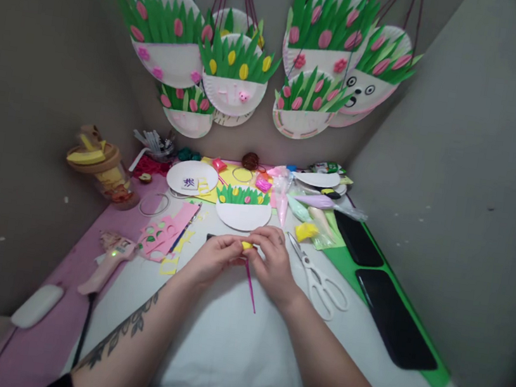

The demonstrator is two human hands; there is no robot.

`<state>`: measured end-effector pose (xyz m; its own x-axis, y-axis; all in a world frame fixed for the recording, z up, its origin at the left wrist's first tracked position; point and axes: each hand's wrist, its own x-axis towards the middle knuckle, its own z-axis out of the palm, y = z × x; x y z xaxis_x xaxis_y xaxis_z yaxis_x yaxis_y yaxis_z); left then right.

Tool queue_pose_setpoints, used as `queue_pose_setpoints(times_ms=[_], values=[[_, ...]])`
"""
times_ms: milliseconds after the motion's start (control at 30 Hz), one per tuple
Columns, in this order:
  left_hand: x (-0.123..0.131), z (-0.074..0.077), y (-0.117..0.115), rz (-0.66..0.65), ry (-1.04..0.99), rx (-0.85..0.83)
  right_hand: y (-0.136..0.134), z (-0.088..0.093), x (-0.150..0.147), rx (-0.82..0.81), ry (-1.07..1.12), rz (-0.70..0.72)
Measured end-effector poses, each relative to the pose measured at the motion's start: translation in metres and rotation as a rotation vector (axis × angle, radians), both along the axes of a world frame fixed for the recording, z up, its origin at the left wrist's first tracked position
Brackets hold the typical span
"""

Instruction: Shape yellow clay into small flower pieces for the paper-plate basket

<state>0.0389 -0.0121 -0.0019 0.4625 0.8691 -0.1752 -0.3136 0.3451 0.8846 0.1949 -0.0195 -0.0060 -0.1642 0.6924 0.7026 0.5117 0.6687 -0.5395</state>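
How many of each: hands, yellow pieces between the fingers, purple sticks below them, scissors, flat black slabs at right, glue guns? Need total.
Hands (left hand, right hand): 2
Yellow piece: 1
Purple stick: 1
Scissors: 1
Black slabs: 2
Glue gun: 1
Total: 8

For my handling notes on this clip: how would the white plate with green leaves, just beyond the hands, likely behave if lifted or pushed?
The white plate looks thin and papery, so probably light and fairly stiff. Its green leaves are narrow and pointed, so they may bend easily. It seems to lie flat, so a push would likely slide it.
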Motion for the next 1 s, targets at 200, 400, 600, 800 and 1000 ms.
queue_pose_setpoints(times_ms=[200,400,600,800,1000], values=[[-0.001,0.001,-0.001,0.003,0.028,-0.023,-0.002,0.0,-0.001,0.0,0.069,-0.017],[0.001,-0.001,0.0,0.151,0.035,0.049,-0.003,0.0,-0.004,-0.016,0.106,0.021],[0.003,-0.005,0.001,0.147,-0.121,-0.131,-0.004,0.001,-0.005,-0.049,0.181,-0.045],[0.004,-0.011,0.003,0.117,-0.212,-0.132,-0.005,-0.005,-0.006,-0.054,0.135,0.058],[0.001,-0.014,0.005,0.16,-0.184,-0.2,-0.002,-0.012,-0.008,-0.034,-0.042,0.046]])
